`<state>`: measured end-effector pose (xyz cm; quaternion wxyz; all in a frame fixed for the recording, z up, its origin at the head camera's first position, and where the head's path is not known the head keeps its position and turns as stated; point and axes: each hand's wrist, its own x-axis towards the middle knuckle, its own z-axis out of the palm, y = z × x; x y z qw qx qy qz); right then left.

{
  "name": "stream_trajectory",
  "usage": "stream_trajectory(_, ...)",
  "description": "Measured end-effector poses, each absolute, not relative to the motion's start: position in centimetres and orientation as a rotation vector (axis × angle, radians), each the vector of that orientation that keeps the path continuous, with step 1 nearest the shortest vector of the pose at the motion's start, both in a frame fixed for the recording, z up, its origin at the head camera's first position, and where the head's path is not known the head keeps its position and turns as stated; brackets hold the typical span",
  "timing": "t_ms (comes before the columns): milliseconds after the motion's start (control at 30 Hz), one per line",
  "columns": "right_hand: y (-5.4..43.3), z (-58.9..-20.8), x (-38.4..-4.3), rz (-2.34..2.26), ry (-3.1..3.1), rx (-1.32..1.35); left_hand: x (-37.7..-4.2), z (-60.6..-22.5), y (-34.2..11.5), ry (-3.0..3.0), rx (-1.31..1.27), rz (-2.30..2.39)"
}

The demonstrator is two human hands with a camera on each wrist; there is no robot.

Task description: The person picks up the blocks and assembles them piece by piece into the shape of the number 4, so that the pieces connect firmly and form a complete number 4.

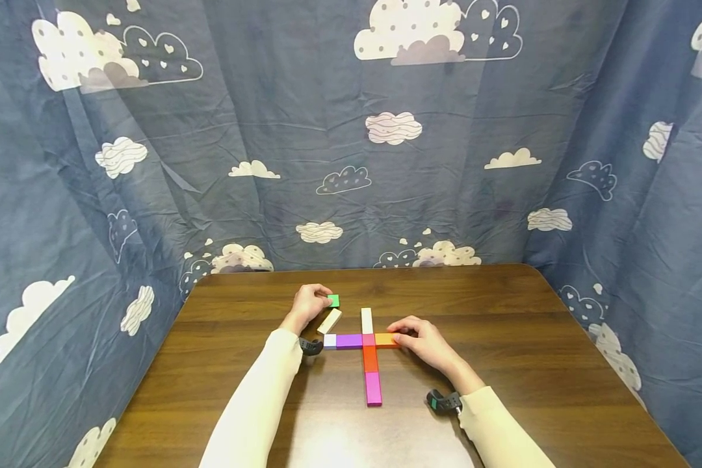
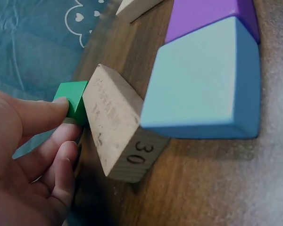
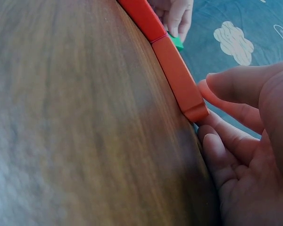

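My left hand (image 1: 309,304) pinches a small green block (image 2: 76,96) between thumb and fingers at the back left of the layout. Beside it a pale wooden block (image 2: 113,117), marked 30 on its end, lies at a slant. My right hand (image 1: 426,344) is at the outer end of the orange block (image 3: 179,77), fingertips right at its end and far edge, thumb raised off it. The orange block forms the right arm of a flat cross, whose left arm is a purple block (image 1: 349,341) and a light blue block (image 2: 193,84).
A cream block (image 1: 366,320) makes the cross's far arm. Toward me run a pinkish-red piece (image 1: 368,340), a red block (image 1: 370,359) and a magenta block (image 1: 373,389). The wooden table (image 1: 474,305) ends at a cloud-patterned curtain (image 1: 304,123) behind and at both sides.
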<state>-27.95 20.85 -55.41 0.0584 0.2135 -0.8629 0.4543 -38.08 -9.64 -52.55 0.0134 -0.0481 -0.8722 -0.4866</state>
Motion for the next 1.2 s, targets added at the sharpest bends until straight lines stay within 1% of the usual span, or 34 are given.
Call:
stream_trajectory(300,20.9,-55.5,-28.0,1.387,-2.614,0.644,-38.2,-52.7,-9.4,-2.796,-0.238,-1.372)
stream_trajectory(567,20.7,-55.2,-27.8,1.408,-2.599,0.653,-38.5,-52.4,-8.9,-2.847,-0.147,-1.336)
stream_trajectory(833,20.7,-55.1,-28.0,1.411,-2.603,0.637,-38.3,-51.9,-8.6,-2.874,-0.281,-1.296)
stream_trajectory(1200,20.8,-55.1,-27.8,1.408,-2.611,0.643,-38.4,-52.5,-8.8,-2.899,-0.34,-1.313)
